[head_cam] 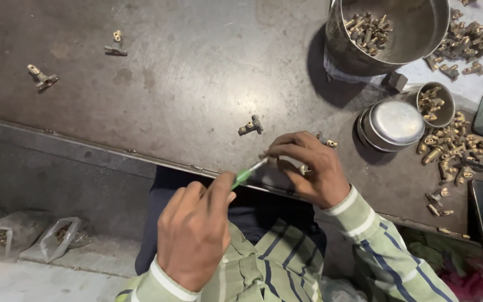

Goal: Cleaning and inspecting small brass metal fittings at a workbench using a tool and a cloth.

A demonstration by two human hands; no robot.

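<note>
While our left hand point(197, 235) clamps a green screwdriver point(247, 174), our right hand point(308, 168) pinches a brass fitting point(304, 169) at the table point(185, 100) edge, six o'clock; open room lies toward ten o'clock.

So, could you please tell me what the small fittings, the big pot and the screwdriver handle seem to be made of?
The small fittings look like brass: yellow-gold with a dull metallic sheen. The big pot seems to be steel, silvery grey with soft reflections on its wall. The screwdriver handle in the left hand is probably plastic, being translucent green.
</note>
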